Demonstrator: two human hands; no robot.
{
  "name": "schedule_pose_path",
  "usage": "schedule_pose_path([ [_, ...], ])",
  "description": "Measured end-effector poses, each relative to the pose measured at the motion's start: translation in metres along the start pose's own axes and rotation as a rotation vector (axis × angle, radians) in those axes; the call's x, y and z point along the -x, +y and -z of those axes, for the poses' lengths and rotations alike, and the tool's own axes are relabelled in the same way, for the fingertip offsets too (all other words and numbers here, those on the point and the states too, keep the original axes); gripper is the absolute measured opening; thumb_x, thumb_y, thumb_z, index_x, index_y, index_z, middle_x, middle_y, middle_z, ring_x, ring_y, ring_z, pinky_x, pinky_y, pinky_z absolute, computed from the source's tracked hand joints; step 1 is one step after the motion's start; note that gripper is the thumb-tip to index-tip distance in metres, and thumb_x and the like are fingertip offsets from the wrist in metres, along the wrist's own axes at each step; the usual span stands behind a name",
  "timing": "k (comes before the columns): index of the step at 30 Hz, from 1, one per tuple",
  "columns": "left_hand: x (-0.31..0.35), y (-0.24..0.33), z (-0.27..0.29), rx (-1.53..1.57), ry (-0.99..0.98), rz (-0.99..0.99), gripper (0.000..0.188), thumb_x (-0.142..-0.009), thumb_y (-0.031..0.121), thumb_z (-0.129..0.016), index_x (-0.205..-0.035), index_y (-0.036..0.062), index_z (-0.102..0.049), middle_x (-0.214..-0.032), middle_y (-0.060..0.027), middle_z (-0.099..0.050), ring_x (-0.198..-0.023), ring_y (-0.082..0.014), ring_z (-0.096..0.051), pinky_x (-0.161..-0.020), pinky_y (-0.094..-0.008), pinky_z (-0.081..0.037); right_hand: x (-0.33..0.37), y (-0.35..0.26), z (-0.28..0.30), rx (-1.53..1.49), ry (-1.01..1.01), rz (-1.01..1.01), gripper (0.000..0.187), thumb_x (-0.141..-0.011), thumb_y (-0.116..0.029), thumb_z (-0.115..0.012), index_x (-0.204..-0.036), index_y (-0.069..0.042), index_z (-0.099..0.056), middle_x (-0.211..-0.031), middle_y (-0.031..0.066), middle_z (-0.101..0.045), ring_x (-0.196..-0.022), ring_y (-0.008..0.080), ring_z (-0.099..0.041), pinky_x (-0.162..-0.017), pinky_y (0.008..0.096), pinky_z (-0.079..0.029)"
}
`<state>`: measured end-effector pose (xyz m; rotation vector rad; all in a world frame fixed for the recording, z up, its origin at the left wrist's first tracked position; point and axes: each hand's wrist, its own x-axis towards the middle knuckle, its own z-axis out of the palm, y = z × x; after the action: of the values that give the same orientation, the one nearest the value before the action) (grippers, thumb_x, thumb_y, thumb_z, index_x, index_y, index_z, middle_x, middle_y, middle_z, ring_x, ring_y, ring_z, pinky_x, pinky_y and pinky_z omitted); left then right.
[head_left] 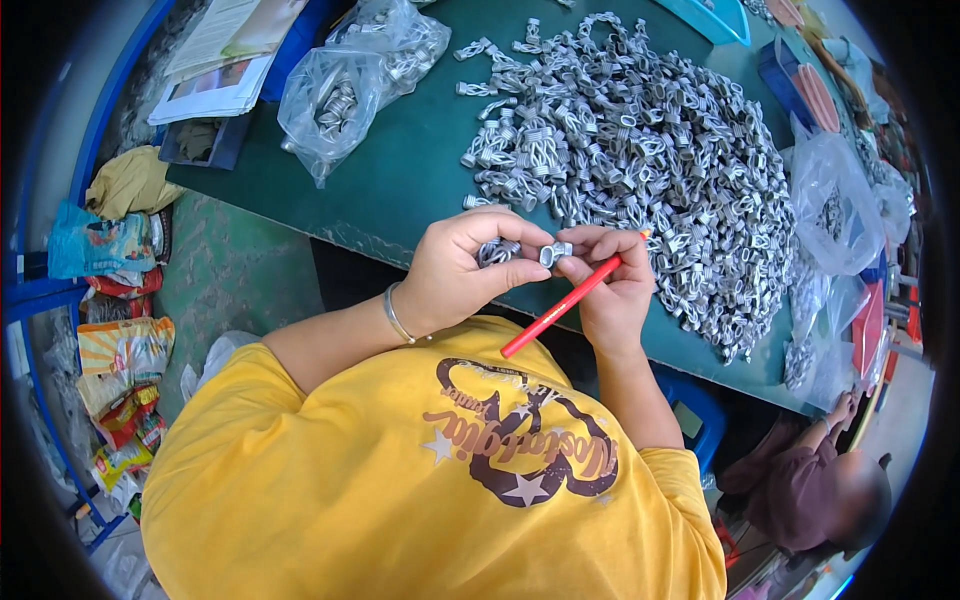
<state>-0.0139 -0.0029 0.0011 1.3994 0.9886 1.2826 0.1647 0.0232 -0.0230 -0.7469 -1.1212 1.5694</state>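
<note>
My left hand [462, 262], with a bangle at the wrist, is closed. Its thumb and forefinger pinch a small silver metal fitting [552, 255] with a ring-shaped opening, and several similar fittings [497, 252] are tucked in its curled fingers. Opposite it, my right hand [618, 290] is closed on a red pencil [556, 312], which slants down to the left with its pale tip at the upper right. Fingertips of the right hand also touch the pinched fitting. Both hands are just over the near edge of the green table [400, 190].
A large heap of silver fittings [640, 130] spreads over the table beyond my hands. Plastic bags of parts [335, 105] lie at the left, another bag [835, 205] at the right. Papers [225, 60] rest on a bin at the far left. A co-worker [810, 490] sits at the lower right.
</note>
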Motion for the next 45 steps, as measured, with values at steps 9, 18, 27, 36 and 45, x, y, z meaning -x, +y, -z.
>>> schedule_pose_path([
  [9,0.006,0.004,0.003,0.943,0.064,0.645,0.023,-0.089,0.013,-0.046,-0.108,-0.0006,-0.05,-0.093,-0.0152,-0.059,-0.078,-0.0222,-0.063,-0.055,-0.0272,-0.053,0.007,-0.015,-0.007,0.363,-0.256,0.561,0.033,-0.071,0.002,-0.069,-0.082,-0.003,-0.038,-0.09,0.0218,-0.06,-0.07,0.02,-0.061,-0.056,0.0276,-0.051],
  [18,0.074,-0.027,0.092,0.669,-0.319,0.947,0.014,-0.083,0.011,-0.057,-0.089,-0.0019,-0.056,-0.072,-0.0109,-0.058,-0.05,-0.0136,-0.055,-0.037,-0.0211,-0.041,-0.004,-0.016,0.026,0.78,0.074,0.262,0.005,-0.084,-0.006,-0.057,-0.085,-0.001,-0.055,-0.069,0.0073,-0.059,-0.057,0.0113,-0.054,-0.052,0.0231,-0.044],
  [27,0.049,-0.13,0.036,1.057,0.149,1.121,0.04,-0.085,0.028,-0.057,-0.118,0.0095,-0.048,-0.116,-0.0094,-0.053,-0.104,-0.0252,-0.051,-0.088,-0.0393,-0.042,-0.022,-0.01,-0.002,1.545,0.071,0.412,0.028,-0.064,-0.016,-0.072,-0.07,-0.007,-0.046,-0.064,0.0096,-0.051,-0.061,0.0292,-0.053,-0.048,0.0389,-0.043],
  [36,0.064,-0.059,0.054,-0.775,-0.556,0.491,0.031,-0.084,0.023,-0.056,-0.107,0.0015,-0.056,-0.106,-0.0172,-0.058,-0.097,-0.0281,-0.055,-0.084,-0.0357,-0.042,-0.013,-0.005,0.019,0.978,0.088,0.634,0.028,-0.065,0.007,-0.069,-0.071,-0.004,-0.044,-0.08,0.0119,-0.062,-0.057,0.0205,-0.057,-0.049,0.0266,-0.046],
  [45,0.015,0.014,0.021,0.253,0.028,0.394,0.023,-0.079,-0.003,-0.061,-0.101,-0.0035,-0.055,-0.083,-0.0072,-0.06,-0.067,-0.0133,-0.061,-0.061,-0.0226,-0.05,-0.012,-0.011,-0.007,0.791,-0.071,0.805,0.034,-0.064,0.007,-0.072,-0.073,-0.005,-0.042,-0.08,0.0166,-0.062,-0.066,0.0226,-0.062,-0.053,0.0271,-0.049],
])
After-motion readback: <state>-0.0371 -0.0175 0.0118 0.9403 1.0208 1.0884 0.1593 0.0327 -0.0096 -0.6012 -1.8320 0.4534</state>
